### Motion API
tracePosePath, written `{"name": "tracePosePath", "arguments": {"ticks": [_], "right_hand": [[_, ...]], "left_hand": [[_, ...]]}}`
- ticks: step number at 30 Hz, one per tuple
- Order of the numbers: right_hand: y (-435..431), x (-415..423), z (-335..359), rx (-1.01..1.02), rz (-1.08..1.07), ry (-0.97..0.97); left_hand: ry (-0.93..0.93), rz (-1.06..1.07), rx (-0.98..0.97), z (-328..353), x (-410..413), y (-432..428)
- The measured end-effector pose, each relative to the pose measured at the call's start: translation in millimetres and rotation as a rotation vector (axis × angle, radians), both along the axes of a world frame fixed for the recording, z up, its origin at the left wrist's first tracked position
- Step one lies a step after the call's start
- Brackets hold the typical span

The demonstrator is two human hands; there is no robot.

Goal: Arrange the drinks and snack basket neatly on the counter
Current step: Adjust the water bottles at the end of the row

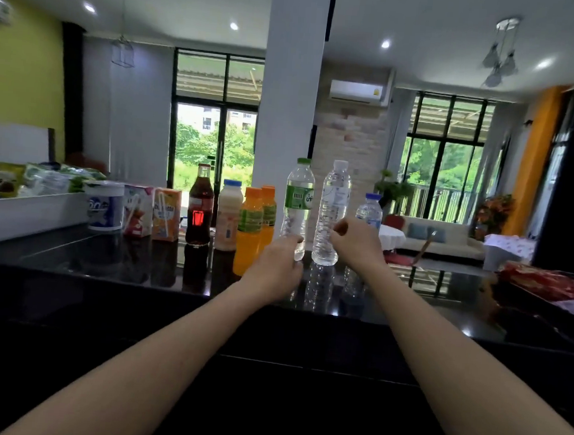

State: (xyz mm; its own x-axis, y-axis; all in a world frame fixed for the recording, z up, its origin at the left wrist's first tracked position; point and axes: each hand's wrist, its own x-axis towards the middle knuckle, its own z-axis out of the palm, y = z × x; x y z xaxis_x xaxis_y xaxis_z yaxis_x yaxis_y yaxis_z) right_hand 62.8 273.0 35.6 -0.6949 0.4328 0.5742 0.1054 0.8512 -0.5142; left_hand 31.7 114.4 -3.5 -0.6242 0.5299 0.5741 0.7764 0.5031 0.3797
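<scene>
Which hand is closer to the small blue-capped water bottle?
Right. The right hand sits just in front of the small blue-capped bottle, hiding its lower part. The left hand is farther left, at the green-capped bottle's base, beyond the tall clear bottle.

We find the glossy black counter [106, 262] bare at lower left and right of centre. A tight mid-frame row, white plastic tub [104, 204] through green-capped clear water bottle [299, 197] and white-capped clear water bottle [332, 213], blocks reaching beyond; red crinkled packets [546, 283] crowd the right edge.
</scene>
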Motion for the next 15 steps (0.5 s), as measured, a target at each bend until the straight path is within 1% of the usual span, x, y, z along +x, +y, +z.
{"name": "tracePosePath", "arguments": {"ticks": [3, 5, 7, 9, 13, 15], "right_hand": [[18.0, -1.9, -5.2, -0.090, -0.011, 0.113], [28.7, -0.5, -5.2, -0.157, 0.018, 0.176], [36.5, 3.5, -3.7, -0.217, 0.053, 0.194], [44.8, 5.3, -3.1, -0.273, 0.076, 0.124], [55.8, 1.3, -6.4, -0.325, 0.140, -0.174], [55.9, -4.8, -8.8, -0.316, 0.152, -0.217]], "left_hand": [[-0.227, 0.025, 0.002, 3.6, -1.9, 30.4], [-0.333, 0.030, 0.026, 4.0, -8.4, 46.6], [-0.424, 0.045, 0.084, 2.5, -16.9, 58.6], [-0.474, 0.073, 0.134, 0.9, -25.4, 67.9], [-0.528, 0.159, 0.177, -3.6, -47.6, 80.9], [-0.547, 0.213, 0.195, -7.2, -62.0, 87.9]]}}
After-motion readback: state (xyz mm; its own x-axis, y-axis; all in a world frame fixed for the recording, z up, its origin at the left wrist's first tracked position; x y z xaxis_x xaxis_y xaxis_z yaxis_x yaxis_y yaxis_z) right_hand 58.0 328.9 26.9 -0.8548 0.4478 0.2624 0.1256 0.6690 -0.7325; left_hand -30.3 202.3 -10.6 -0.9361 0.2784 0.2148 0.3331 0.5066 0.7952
